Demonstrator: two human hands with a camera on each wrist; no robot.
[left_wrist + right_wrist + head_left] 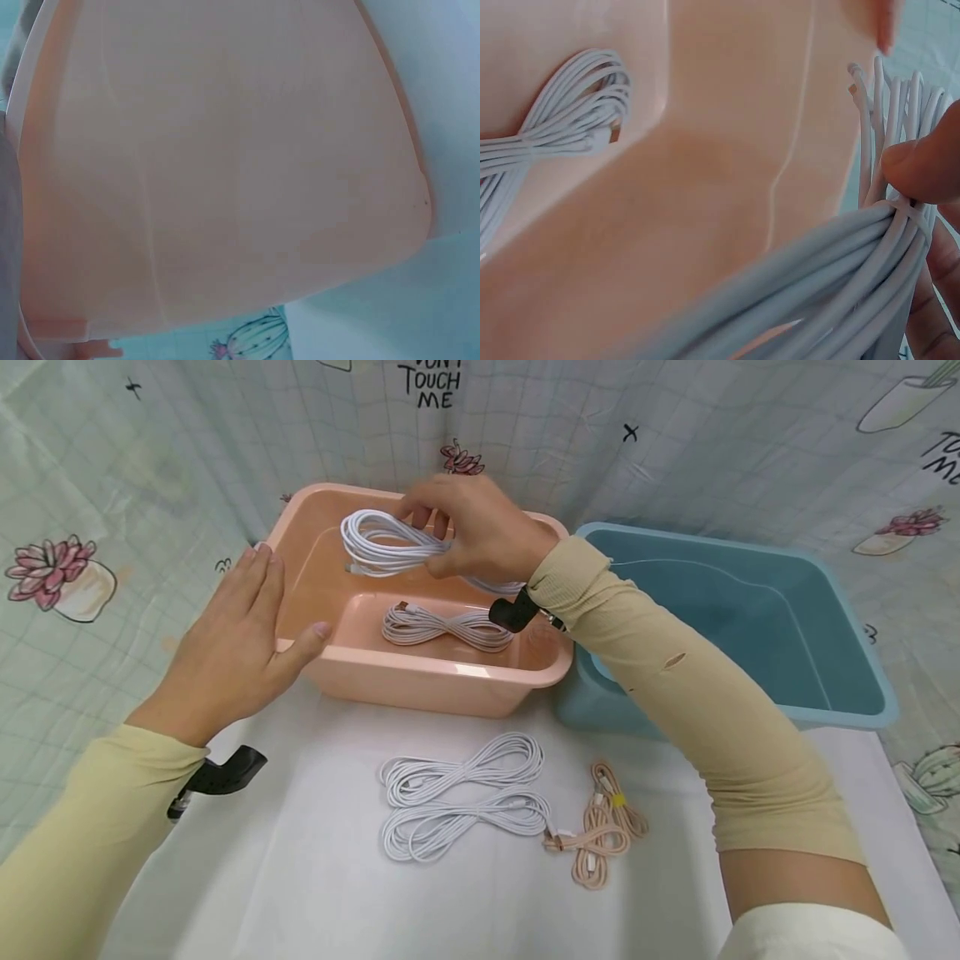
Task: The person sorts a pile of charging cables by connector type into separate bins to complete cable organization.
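Pinching smooth, tied white cable coil (385,558) in right fingers (426,495), with long axis crosswise, loop leftward; resting straight left fingers (243,585) on peach plastic tub (427,683).

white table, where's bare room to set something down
Bare table lies before the peach bin, left of the two white cable bundles, and on the near side of them and the peach cables. The middle is crowded: bundles close together, cables clustered at right.

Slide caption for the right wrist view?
Right hand grips one white cable bundle; another bundle lies inside the pink bin.
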